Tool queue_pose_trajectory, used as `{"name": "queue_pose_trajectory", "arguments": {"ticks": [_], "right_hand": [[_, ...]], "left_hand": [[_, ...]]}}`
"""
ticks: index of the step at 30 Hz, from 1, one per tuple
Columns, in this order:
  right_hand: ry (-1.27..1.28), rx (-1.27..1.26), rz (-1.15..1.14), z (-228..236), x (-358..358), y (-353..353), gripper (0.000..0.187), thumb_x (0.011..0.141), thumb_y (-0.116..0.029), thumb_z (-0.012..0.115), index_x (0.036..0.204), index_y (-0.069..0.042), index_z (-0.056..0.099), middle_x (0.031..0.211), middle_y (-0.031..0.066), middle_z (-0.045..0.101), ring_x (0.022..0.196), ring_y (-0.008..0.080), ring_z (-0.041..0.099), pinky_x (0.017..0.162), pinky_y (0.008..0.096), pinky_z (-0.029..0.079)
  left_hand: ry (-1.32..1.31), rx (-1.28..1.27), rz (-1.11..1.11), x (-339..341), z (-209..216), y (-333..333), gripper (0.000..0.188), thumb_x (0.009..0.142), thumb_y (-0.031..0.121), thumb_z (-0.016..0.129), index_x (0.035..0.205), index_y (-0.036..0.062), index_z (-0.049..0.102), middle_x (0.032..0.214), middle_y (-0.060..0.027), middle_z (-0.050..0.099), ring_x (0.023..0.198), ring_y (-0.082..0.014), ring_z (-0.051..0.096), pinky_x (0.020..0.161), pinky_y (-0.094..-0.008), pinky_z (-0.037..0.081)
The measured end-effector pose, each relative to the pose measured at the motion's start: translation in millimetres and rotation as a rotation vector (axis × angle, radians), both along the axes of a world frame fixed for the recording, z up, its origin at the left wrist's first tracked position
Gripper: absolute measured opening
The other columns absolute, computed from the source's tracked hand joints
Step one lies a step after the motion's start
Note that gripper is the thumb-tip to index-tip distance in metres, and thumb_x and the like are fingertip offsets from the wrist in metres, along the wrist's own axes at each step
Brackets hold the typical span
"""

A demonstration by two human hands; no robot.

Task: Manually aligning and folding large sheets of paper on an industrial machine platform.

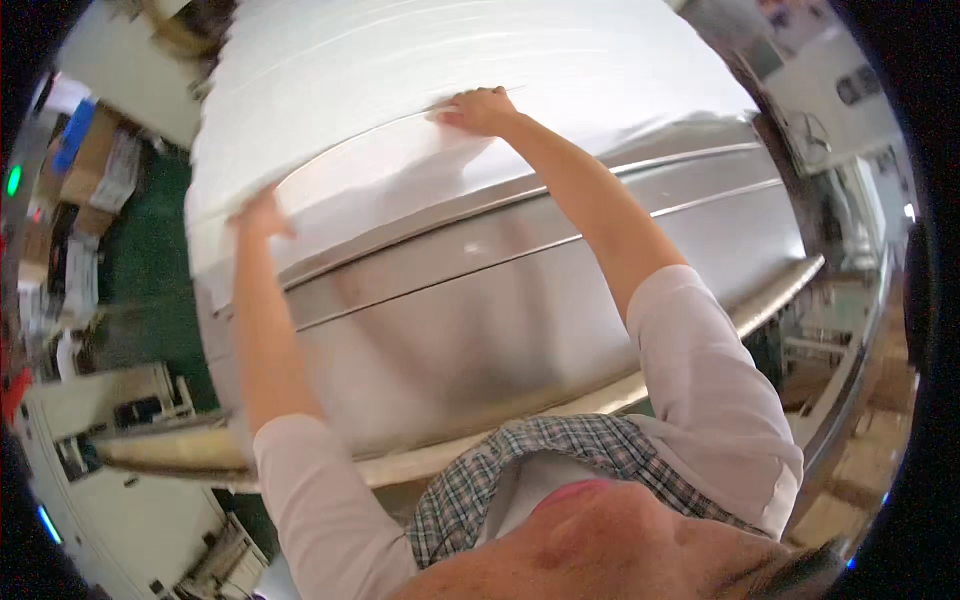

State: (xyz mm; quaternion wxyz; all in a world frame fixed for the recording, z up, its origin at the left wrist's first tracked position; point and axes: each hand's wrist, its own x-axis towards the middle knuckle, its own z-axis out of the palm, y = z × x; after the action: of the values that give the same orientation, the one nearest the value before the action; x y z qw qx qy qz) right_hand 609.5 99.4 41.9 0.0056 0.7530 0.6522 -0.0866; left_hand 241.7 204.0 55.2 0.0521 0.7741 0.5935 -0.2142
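Note:
White sheet material (pixel 400 75), perhaps cloth, covers the far part of a metal table in rippled layers. An edge or fold of it runs in a curved line between my two hands. My right hand (pixel 480 112) has its fingers curled on this fold, near the middle of the sheet. Farther left and nearer to me, my left hand (pixel 262 214) is at the other end of the fold. Motion smears its fingers, and the thumb points to the right. Whether it grips the material cannot be made out.
Between me and the sheet lies the table's shiny metal surface (pixel 450 330), crossed by two raised strips. A pale rail (pixel 780 295) runs along its near edge. Cardboard boxes (pixel 90 180) stand at the left on a green floor (pixel 150 250). A white cabinet (pixel 130 510) is at the lower left.

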Motion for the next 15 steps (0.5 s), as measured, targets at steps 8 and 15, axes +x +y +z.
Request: {"name": "queue_pose_trajectory", "arguments": {"ticks": [8,15], "right_hand": [[-0.06,-0.126,0.063,52,215,-118,0.083,0.062,-0.065,0.058,0.128,-0.019,0.037,0.127,0.0065,0.042,0.117,0.0263,0.037,0.09,0.0501,0.029],[-0.324,-0.527,-0.078,55,405,-158,0.108,0.035,-0.032,0.084,0.129,-0.016,0.033,0.129,0.0077,0.039,0.116,0.0297,0.038,0.091,0.0475,0.037]], "left_hand": [[0.194,0.052,0.225,4,17,-27,0.103,0.05,0.014,0.077,0.134,0.0151,0.018,0.134,-0.0032,0.032,0.125,-0.0275,0.027,0.089,-0.0654,0.026],[0.238,0.095,0.252,-39,-5,-11,0.099,0.048,0.007,0.076,0.131,0.014,0.023,0.13,-0.0064,0.036,0.122,-0.0296,0.03,0.091,-0.0568,0.032]]}}
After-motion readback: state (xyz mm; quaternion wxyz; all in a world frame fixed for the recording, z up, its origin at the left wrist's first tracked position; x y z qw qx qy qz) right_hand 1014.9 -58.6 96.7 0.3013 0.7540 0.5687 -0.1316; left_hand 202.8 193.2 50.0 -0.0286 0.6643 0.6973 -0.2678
